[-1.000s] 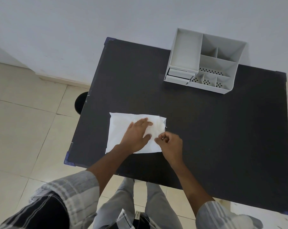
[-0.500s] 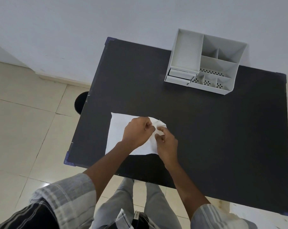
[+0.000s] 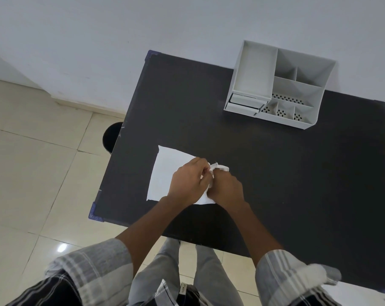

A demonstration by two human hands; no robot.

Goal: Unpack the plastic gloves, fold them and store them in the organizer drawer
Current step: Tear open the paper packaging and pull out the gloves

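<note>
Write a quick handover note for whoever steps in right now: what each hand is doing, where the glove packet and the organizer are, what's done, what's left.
Left hand and right hand: both pinched on the right end of the flat white plastic glove packet, pulling that end up.
Packet: near left part of the black table, its right end crumpled.
White plastic compartment organizer: far edge of the table; its small drawers at front left look shut.
Done: opening apparently started.
Left: take gloves out, fold them, open a drawer, store them.

Matt black table, matt grey plastic organizer, glossy floor tiles.
</note>
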